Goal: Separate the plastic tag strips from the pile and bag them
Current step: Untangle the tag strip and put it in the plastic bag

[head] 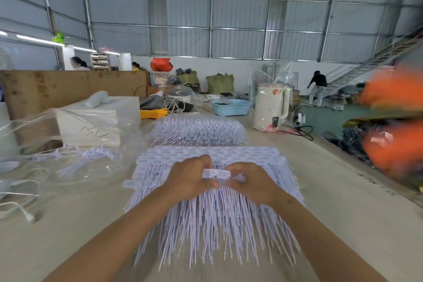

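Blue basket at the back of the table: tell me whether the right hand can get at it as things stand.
Probably not right away. The right hand is pinching a tag strip together with the left hand, and the blue basket sits far back, beyond the pile and the bagged strips.

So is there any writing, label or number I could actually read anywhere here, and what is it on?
Nothing can be read for certain.
White box: a dark handwritten scrawl on its front, not legible.
Cream kettle: an orange sticker, too blurred to read.
Tag strips: repeated small marks on the heads, too small to read, including the strip held by the left hand and right hand.
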### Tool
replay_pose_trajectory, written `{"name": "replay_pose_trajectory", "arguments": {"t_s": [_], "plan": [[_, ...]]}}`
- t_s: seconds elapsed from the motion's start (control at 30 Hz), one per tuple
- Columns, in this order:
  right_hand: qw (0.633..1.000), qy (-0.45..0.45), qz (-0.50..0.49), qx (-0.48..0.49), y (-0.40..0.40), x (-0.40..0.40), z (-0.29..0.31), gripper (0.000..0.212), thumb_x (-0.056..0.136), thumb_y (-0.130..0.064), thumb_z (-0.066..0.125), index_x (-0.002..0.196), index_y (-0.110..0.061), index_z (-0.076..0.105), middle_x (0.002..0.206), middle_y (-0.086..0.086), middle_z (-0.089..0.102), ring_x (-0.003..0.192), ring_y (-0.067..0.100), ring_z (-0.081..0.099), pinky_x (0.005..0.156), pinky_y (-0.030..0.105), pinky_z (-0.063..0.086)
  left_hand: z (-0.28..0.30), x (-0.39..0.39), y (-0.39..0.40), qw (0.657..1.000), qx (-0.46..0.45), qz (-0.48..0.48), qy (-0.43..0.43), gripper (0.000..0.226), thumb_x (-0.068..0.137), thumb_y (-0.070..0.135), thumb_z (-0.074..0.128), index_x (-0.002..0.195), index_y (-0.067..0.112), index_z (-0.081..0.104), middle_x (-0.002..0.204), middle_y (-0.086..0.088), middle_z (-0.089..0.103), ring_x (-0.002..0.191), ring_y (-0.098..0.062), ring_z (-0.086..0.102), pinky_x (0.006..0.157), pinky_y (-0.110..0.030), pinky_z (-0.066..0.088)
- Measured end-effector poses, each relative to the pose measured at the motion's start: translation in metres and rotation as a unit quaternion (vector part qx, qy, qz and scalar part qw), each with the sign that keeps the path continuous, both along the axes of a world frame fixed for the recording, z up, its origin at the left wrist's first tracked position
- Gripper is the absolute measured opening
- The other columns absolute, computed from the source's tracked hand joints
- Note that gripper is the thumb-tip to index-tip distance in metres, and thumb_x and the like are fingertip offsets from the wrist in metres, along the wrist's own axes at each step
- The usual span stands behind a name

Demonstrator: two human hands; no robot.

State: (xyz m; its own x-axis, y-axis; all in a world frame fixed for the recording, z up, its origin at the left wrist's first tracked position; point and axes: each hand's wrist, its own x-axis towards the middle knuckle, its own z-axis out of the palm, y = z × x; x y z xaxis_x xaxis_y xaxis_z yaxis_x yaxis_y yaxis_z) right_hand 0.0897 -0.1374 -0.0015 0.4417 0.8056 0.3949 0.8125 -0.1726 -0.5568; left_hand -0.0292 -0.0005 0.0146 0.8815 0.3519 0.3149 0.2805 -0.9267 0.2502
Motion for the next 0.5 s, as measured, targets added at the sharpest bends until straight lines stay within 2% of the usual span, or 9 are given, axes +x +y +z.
{"name": "replay_pose_trajectory", "arguments": {"t_s": [0.03,0.1,0.17,0.23,0.37,0.5], "plan": [[0.997,0.074,0.014,0.036,-0.002,0.0,0.003,0.013,0.086,0.004,0.061,0.097,0.005,0.066,0.081,0.01,0.062,0.074,0.021,0.056,0.064,0.018,0.041,0.004,0.002,-0.003,1.0,-0.003,-0.002,-0.005,0.035,0.079,0.05,0.066,0.089,0.026,0.043,0.085,0.006,0.055,0.085,-0.02,0.057,0.061,-0.028,0.033],[0.977,0.196,0.013,0.089,-0.006,0.004,0.009,0.013,0.082,0.012,0.06,0.086,0.0,0.063,0.067,0.008,0.055,0.061,0.018,0.051,0.06,0.029,0.043,0.01,0.005,-0.009,1.0,-0.01,-0.007,-0.016,0.033,0.08,0.048,0.066,0.094,0.027,0.044,0.084,0.007,0.055,0.076,-0.016,0.053,0.053,-0.027,0.031],[0.956,0.273,0.012,0.105,-0.011,0.008,0.015,0.018,0.081,0.012,0.062,0.079,-0.005,0.057,0.063,0.011,0.056,0.054,0.017,0.055,0.055,0.03,0.048,0.016,0.009,-0.013,0.999,-0.027,-0.029,-0.014,0.033,0.082,0.044,0.065,0.106,0.03,0.049,0.096,0.007,0.059,0.076,-0.014,0.051,0.057,-0.027,0.035],[0.944,0.312,0.025,0.101,-0.016,0.01,0.02,0.018,0.082,0.009,0.062,0.079,-0.007,0.055,0.064,0.011,0.059,0.056,0.016,0.059,0.053,0.026,0.053,0.022,0.013,-0.015,0.997,-0.043,-0.061,-0.008,0.03,0.085,0.04,0.065,0.111,0.027,0.06,0.101,0.004,0.064,0.082,-0.016,0.056,0.068,-0.029,0.044],[0.947,0.311,0.059,0.057,-0.017,0.011,0.025,0.007,0.09,0.0,0.057,0.086,-0.006,0.059,0.065,0.007,0.06,0.056,0.013,0.058,0.056,0.024,0.053,0.029,0.02,-0.017,0.993,-0.046,-0.106,0.009,0.022,0.088,0.031,0.064,0.106,0.019,0.068,0.091,-0.003,0.068,0.085,-0.021,0.061,0.077,-0.035,0.05],[0.979,0.2,0.048,-0.006,-0.012,0.015,0.029,0.012,0.091,-0.005,0.058,0.083,0.002,0.063,0.061,0.009,0.058,0.051,0.014,0.056,0.052,0.021,0.05,0.03,0.026,-0.015,0.989,-0.101,-0.102,0.025,0.006,0.088,0.021,0.061,0.087,0.023,0.066,0.067,0.006,0.062,0.069,-0.013,0.059,0.069,-0.03,0.048]]}}
